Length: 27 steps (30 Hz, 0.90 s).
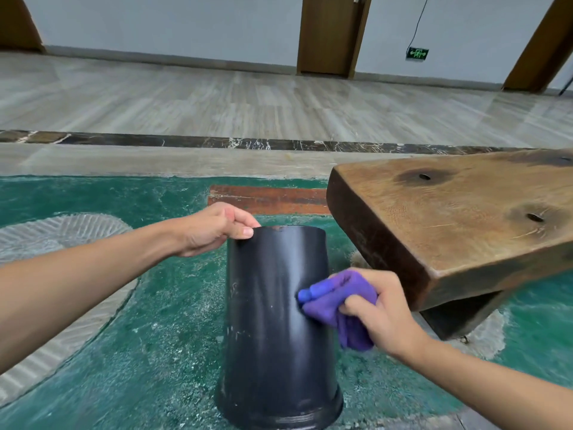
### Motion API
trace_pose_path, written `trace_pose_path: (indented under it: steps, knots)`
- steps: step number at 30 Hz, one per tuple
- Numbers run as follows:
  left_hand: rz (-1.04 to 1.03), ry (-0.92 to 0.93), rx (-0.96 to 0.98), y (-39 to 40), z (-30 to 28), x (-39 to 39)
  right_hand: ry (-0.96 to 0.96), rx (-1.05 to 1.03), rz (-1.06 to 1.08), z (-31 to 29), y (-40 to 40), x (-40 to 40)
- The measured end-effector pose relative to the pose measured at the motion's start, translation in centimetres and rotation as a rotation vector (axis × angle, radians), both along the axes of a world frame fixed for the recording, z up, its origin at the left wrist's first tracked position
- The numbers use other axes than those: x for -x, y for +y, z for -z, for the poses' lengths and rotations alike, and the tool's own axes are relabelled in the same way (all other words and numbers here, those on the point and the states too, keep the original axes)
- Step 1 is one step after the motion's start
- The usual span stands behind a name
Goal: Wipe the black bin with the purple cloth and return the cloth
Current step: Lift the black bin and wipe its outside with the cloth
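Note:
The black bin (pixel 273 321) stands upside down on the green floor, its wider rim at the bottom and its narrower base up. My left hand (pixel 214 231) grips the upper left edge of the bin's base, thumb on the near side. My right hand (pixel 381 315) holds the bunched purple cloth (pixel 335 305) and presses it against the bin's right side, about halfway up. Pale scuffs and dust marks show on the bin's wall.
A thick wooden bench slab (pixel 459 218) juts in from the right, close to the bin and just above my right hand. The green patterned floor (pixel 148 336) looks dusty. Beyond lie a dark marble strip (pixel 217 141), pale tiles and wooden door frames (pixel 328 35).

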<state>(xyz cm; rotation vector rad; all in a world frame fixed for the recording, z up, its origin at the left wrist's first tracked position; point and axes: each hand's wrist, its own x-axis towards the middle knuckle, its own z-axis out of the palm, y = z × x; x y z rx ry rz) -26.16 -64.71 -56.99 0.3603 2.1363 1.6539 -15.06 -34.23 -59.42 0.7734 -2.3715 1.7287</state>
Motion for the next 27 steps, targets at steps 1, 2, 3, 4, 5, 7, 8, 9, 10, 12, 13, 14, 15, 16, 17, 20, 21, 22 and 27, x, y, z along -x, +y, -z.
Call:
trace_pose_path:
  steps: [1,2,3,4,5,7,8,9,10,12,13,14,15,16,17,20,21,22,27]
  knots:
    - [0.014,0.013,-0.018,-0.2,-0.3,-0.1,0.004,0.059,0.027,-0.3,-0.4,0.6]
    - [0.026,0.022,-0.028,-0.5,-0.6,-0.1,0.013,0.109,0.07,-0.6,-0.7,1.4]
    - [0.024,0.026,-0.026,-0.8,-0.7,-0.3,0.022,0.146,0.122,-0.9,-1.1,2.2]
    - [0.011,0.028,-0.018,-1.1,-0.7,-0.4,0.035,0.169,0.176,-1.2,-1.5,3.0]
    - [-0.003,0.025,-0.013,-1.4,-0.6,-0.6,0.048,0.18,0.217,-1.4,-2.0,3.9]
    - [-0.039,0.012,0.01,-1.7,-0.4,-0.8,0.069,0.171,0.249,-1.9,-3.1,5.2]
    - [-0.05,0.008,0.028,-1.8,-0.3,-1.0,0.074,0.164,0.249,-2.1,-3.6,5.7]
    - [-0.052,0.005,0.039,-1.8,-0.3,-1.0,0.073,0.157,0.244,-2.1,-4.2,6.2]
    - [-0.057,0.003,0.051,-1.7,-0.2,-1.1,0.071,0.144,0.248,-2.0,-4.7,6.6]
    - [-0.099,0.014,0.073,-1.5,-0.1,-0.8,0.068,0.088,0.257,-1.7,-5.7,7.3]
    - [-0.13,0.024,0.083,-1.3,0.1,-0.5,0.079,0.04,0.252,-1.4,-6.2,7.5]
    - [-0.156,0.031,0.095,-1.1,0.3,-0.1,0.107,-0.022,0.249,-1.3,-6.6,7.7]
    - [-0.18,0.035,0.105,-0.8,0.4,0.1,0.144,-0.095,0.251,-1.1,-6.9,7.8]
    - [-0.2,0.035,0.105,-0.6,0.6,0.3,0.179,-0.16,0.253,-1.0,-7.1,8.0]
    - [-0.219,0.027,0.093,-0.5,0.9,0.6,0.204,-0.207,0.254,-1.0,-7.2,8.2]
    - [-0.251,-0.007,0.029,-0.3,1.5,1.4,0.27,-0.278,0.216,-0.9,-7.2,8.6]
    - [-0.261,-0.011,0.012,-0.2,1.7,1.6,0.294,-0.301,0.185,-0.7,-7.3,8.6]
    - [-0.275,-0.008,0.002,-0.2,1.8,1.9,0.322,-0.329,0.148,-0.5,-7.4,8.6]
    - [-0.328,0.002,-0.016,-0.4,2.5,3.3,0.35,-0.399,-0.053,1.7,-6.8,6.7]
